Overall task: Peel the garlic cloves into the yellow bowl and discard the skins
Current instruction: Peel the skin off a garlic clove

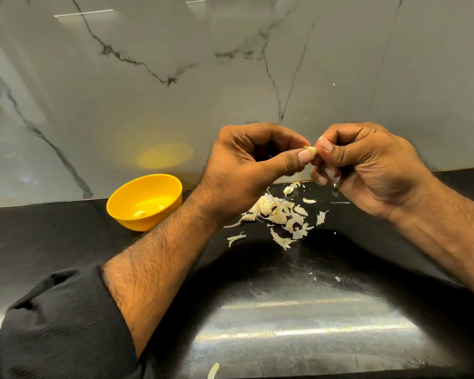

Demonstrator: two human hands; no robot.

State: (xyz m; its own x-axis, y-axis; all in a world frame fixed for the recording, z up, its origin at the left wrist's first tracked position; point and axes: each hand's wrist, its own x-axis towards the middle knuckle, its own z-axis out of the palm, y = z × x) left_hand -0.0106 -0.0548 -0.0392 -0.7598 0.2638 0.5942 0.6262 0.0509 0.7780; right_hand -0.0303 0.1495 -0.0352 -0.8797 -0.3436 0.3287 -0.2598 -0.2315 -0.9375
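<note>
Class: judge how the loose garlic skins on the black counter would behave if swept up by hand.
The garlic skins look thin and curled, so probably very light and floppy. They lie scattered in many flakes, so they would likely scatter or cling rather than slide together.

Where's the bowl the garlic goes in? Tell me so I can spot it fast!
Find the black counter where it meets the grey marble wall. Against that back edge, beside the left hand's forearm, sits the yellow bowl. It is the only brightly coloured thing there, round and open with a couple of pale peeled cloves inside, unlike the papery white skins scattered loose on the counter.
</note>
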